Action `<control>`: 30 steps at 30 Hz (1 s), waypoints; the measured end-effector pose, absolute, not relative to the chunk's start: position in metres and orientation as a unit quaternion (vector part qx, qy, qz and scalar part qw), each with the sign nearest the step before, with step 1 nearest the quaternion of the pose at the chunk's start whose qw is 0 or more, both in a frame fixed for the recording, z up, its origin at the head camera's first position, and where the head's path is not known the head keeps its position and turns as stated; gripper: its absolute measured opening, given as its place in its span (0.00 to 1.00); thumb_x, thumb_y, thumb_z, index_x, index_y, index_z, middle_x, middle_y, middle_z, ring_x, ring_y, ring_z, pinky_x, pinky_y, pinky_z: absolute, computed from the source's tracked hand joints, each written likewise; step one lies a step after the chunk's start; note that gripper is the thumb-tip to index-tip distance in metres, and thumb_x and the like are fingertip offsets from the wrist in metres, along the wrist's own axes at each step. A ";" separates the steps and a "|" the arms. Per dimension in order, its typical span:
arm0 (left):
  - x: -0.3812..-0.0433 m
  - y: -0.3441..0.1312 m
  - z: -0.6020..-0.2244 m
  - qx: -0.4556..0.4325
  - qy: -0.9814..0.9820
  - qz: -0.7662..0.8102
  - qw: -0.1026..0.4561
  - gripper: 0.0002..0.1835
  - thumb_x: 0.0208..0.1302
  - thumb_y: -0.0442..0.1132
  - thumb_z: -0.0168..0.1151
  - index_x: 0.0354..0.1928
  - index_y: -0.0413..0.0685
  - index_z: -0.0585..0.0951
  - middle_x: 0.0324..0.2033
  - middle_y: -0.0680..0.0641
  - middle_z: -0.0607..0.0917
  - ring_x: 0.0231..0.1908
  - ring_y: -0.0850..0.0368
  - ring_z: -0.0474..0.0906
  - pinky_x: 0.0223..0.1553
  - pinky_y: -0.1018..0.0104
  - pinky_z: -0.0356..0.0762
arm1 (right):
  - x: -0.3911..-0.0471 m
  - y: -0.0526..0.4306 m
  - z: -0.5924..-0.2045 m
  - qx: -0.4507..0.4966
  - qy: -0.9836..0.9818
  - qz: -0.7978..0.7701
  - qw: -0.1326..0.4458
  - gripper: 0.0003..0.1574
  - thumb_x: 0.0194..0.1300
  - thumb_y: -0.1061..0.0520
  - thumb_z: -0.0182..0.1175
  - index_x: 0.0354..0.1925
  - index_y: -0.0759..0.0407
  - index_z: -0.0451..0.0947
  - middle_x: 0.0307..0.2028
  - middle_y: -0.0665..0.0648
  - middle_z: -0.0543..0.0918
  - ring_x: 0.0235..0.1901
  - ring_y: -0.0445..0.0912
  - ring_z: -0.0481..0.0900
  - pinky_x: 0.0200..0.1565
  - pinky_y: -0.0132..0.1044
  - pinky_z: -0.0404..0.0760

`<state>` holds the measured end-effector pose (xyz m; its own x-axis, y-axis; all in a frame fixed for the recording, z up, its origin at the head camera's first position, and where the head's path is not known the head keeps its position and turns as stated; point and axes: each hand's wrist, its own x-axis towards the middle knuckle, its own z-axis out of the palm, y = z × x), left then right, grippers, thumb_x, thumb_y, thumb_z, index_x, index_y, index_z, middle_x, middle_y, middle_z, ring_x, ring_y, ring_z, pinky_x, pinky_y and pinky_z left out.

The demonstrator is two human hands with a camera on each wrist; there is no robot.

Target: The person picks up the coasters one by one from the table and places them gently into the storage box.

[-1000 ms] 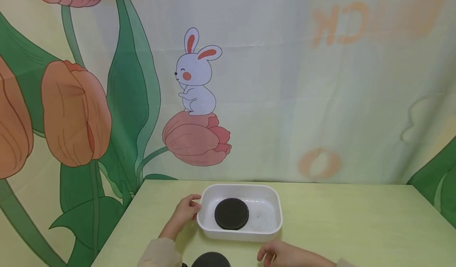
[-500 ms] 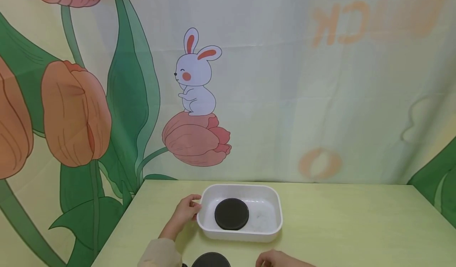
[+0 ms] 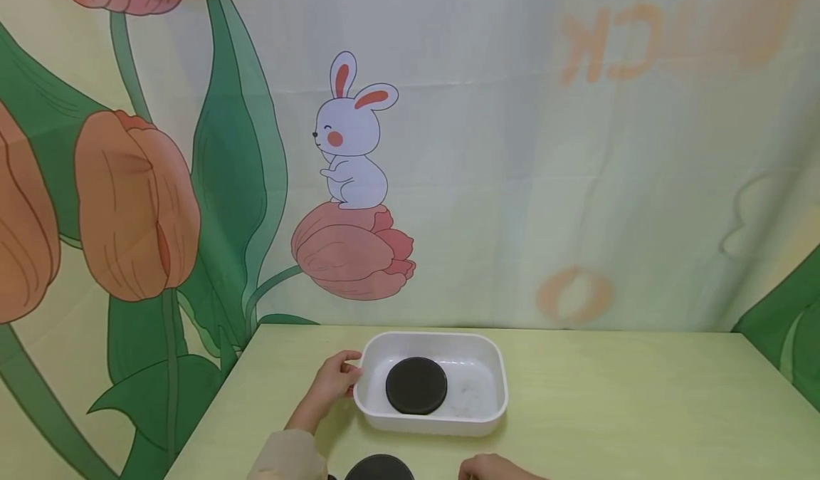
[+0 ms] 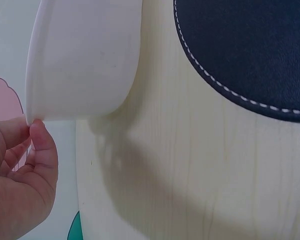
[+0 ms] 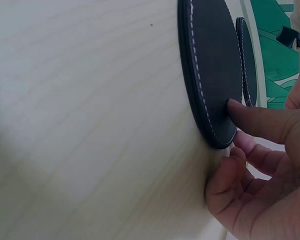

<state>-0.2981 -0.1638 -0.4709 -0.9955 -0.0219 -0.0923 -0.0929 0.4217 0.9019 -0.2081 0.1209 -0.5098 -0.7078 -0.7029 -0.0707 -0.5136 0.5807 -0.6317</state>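
Observation:
My left hand [image 3: 333, 379] pinches the left rim of a white rectangular tray [image 3: 448, 425]; the left wrist view shows thumb and finger meeting at its edge. A round black coaster [image 3: 416, 385] lies inside the tray, left of its middle. In the right wrist view my right hand [image 5: 270, 165] pinches the edge of a black coaster [image 5: 212, 60] with white stitching, thumb on its top face and fingertips at the rim. The head view cuts off that hand at the bottom edge, and the held coaster is out of sight there.
Another black coaster [image 3: 379, 468] lies on the pale table [image 3: 608, 394] before the tray, partly cut off by the frame. A printed curtain [image 3: 480, 145] hangs behind the table's far edge.
My right hand has drawn back toward the bottom edge of the head view, with less of it showing now. The left hand, tray and coaster inside it have stayed put.

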 end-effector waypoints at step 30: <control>-0.300 -0.164 -0.472 -0.036 0.845 0.532 0.031 0.18 0.60 0.29 0.51 0.53 0.36 0.69 0.30 0.45 0.74 0.28 0.57 0.71 0.24 0.69 0.75 | -0.204 0.123 -0.493 -0.267 0.825 -0.438 0.239 0.03 0.46 0.66 0.50 0.19 0.66 0.67 0.15 0.43 0.64 0.17 0.33 0.61 0.22 0.24 0.60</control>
